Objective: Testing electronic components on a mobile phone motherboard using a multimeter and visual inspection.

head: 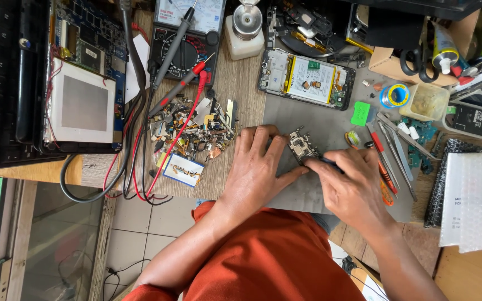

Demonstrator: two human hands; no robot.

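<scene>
Bright green square label (360,113) beyond; left hand (258,167) flat, pinning small metal circuit board (301,146); right hand (352,184) gripping dark thin tool (326,160) touching it

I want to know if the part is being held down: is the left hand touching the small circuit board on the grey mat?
Touching. The head view shows the left hand with its fingers pressed against the edge of the small circuit board.

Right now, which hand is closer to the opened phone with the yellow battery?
Left. The left hand sits below the opened phone, its fingertips pointing up toward it. The right hand lies lower and further right, by the small circuit board.
</scene>
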